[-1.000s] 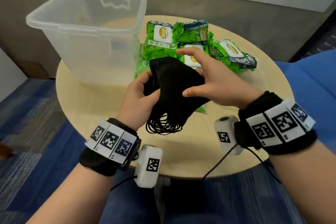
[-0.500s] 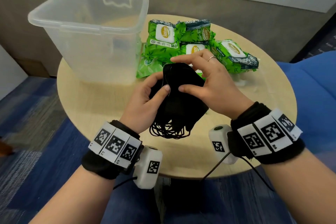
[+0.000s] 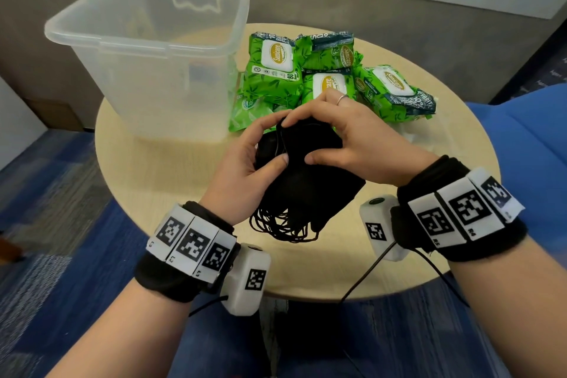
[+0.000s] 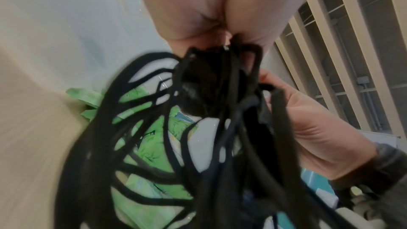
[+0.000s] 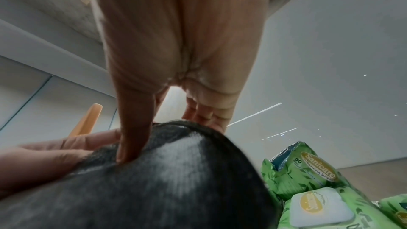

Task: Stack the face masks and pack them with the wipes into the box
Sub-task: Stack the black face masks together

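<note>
1. I see both hands on the masks (image 3: 306, 181), held just above the worktop (image 3: 159, 181), in front of the box (image 3: 147, 49).
2. Left hand (image 3: 245, 172): fingers curled round the stack's left edge, thumb on top.
3. Right hand (image 3: 352, 138): fingertips and thumb pinching the top edge.
4. Ear loops (image 3: 282, 224) dangle off the near end.
5. Wipes (image 3: 325, 77) piled right of the box, just behind the masks.

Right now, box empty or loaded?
Empty: the box shows only bare table through its clear walls. Masks are in both hands, wipes beside it.
</note>
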`<state>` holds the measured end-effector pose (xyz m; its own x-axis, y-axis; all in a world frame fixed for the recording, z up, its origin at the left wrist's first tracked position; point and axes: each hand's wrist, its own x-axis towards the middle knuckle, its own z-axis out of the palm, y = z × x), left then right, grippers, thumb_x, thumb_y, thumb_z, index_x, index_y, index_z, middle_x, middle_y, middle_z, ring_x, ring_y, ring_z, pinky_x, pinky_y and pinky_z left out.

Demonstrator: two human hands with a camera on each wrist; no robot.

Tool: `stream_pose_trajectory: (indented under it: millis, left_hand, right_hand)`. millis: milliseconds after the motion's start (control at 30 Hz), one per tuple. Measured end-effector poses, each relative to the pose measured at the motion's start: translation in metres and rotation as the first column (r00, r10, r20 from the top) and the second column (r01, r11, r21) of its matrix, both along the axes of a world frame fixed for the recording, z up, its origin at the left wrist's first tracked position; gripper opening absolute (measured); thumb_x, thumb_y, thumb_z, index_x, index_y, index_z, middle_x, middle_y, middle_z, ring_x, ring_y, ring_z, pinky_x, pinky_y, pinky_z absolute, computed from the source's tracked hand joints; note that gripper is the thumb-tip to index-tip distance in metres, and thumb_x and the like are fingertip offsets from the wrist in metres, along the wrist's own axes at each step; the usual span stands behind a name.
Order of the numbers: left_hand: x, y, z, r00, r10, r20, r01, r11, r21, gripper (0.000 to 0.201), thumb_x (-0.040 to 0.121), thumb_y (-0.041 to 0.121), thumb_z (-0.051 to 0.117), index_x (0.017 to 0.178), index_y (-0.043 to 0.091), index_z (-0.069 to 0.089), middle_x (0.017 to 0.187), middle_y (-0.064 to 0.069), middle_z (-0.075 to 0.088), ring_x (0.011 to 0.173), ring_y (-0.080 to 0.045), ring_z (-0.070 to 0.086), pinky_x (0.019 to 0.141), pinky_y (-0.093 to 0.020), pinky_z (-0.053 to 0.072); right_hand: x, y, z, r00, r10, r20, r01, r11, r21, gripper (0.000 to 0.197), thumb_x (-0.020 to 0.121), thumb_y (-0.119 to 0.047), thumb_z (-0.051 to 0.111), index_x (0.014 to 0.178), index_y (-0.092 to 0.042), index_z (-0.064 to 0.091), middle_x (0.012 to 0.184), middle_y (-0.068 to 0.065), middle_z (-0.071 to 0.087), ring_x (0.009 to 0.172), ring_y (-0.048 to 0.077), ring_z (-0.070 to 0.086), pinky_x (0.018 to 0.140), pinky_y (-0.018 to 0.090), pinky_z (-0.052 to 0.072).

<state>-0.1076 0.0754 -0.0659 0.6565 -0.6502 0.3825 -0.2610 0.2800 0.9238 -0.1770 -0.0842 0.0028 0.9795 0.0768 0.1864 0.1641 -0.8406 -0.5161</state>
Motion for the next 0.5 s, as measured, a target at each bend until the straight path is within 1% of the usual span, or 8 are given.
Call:
stream_pose_trajectory:
  millis: [33,100,167,267,300,333,400,500]
  left_hand:
    - [-0.0003,0.0004,0.0003,1.000,-0.008,0.004,0.008,1.000,0.006,0.045,0.082,0.005,0.053,0.118,0.031,0.049,0.110,0.007,0.062,0.100,-0.007,0.059,0.086,-0.024,0.049]
    - [-0.0001,0.0010,0.0000,1.000,-0.026,-0.002,0.026,0.999,0.024,0.046,0.082,0.006,0.053,0.121,0.030,0.048,0.114,0.004,0.060,0.103,-0.009,0.059,0.087,-0.026,0.049]
    - [0.0000,0.0011,-0.0010,0.999,-0.042,-0.001,0.042,0.998,0.050,0.047,0.082,0.007,0.053,0.123,0.030,0.047,0.117,0.003,0.060,0.106,-0.011,0.059,0.090,-0.029,0.050]
    - [-0.0003,0.0015,-0.0017,0.999,-0.048,0.008,0.047,0.996,0.071,0.048,0.082,0.008,0.054,0.124,0.028,0.047,0.118,0.002,0.060,0.107,-0.011,0.059,0.093,-0.031,0.049]
    - [0.0000,0.0016,-0.0019,0.999,-0.052,0.003,0.051,0.996,0.070,0.048,0.082,0.008,0.054,0.124,0.028,0.046,0.118,0.002,0.059,0.107,-0.010,0.058,0.092,-0.028,0.049]
    - [0.0001,0.0017,-0.0019,0.999,-0.055,-0.003,0.055,0.996,0.070,0.048,0.082,0.009,0.054,0.124,0.029,0.046,0.118,0.002,0.059,0.107,-0.009,0.058,0.090,-0.026,0.049]
    - [0.0008,0.0020,-0.0017,0.998,-0.057,-0.010,0.057,0.995,0.078,0.048,0.082,0.010,0.054,0.123,0.032,0.046,0.117,0.004,0.059,0.106,-0.008,0.059,0.088,-0.025,0.049]
    - [0.0010,0.0026,-0.0010,0.998,-0.062,-0.019,0.063,0.994,0.089,0.048,0.082,0.011,0.055,0.123,0.034,0.045,0.116,0.004,0.060,0.102,-0.008,0.060,0.085,-0.024,0.050]
  right_hand:
    - [0.0002,-0.0003,0.0004,1.000,-0.006,-0.013,0.006,1.000,-0.014,0.047,0.073,-0.010,0.074,0.114,-0.027,0.057,0.101,0.004,0.048,0.091,0.010,0.046,0.081,0.013,0.036]
    - [0.0004,-0.0015,0.0011,0.999,-0.025,-0.036,0.025,1.000,-0.011,0.049,0.072,-0.012,0.076,0.114,-0.023,0.054,0.097,-0.003,0.051,0.083,-0.003,0.046,0.070,0.009,0.036]
    - [0.0009,-0.0032,0.0012,0.996,-0.043,-0.080,0.044,0.999,0.021,0.048,0.071,-0.013,0.077,0.111,-0.023,0.052,0.086,-0.011,0.050,0.071,-0.006,0.047,0.061,0.008,0.036]
    - [0.0014,-0.0053,-0.0001,0.991,-0.042,-0.126,0.051,0.996,0.068,0.048,0.070,-0.012,0.078,0.106,-0.029,0.050,0.078,-0.010,0.051,0.064,-0.003,0.049,0.058,0.012,0.039]
    - [0.0012,-0.0050,-0.0002,0.990,-0.038,-0.134,0.049,0.995,0.086,0.049,0.070,-0.012,0.078,0.106,-0.029,0.049,0.077,-0.009,0.051,0.065,-0.002,0.050,0.059,0.013,0.041]
    - [0.0009,-0.0044,-0.0004,0.989,-0.035,-0.141,0.050,0.993,0.104,0.050,0.070,-0.011,0.078,0.107,-0.029,0.050,0.077,-0.008,0.051,0.068,0.002,0.052,0.061,0.019,0.045]
    - [0.0002,-0.0031,0.0001,0.988,-0.037,-0.148,0.056,0.990,0.129,0.051,0.070,-0.008,0.077,0.109,-0.028,0.051,0.076,-0.008,0.052,0.076,0.014,0.058,0.067,0.030,0.051]
    - [0.0009,-0.0021,0.0010,0.987,-0.030,-0.156,0.052,0.990,0.134,0.050,0.070,-0.006,0.076,0.107,-0.029,0.052,0.072,-0.007,0.050,0.075,0.017,0.058,0.070,0.035,0.050]
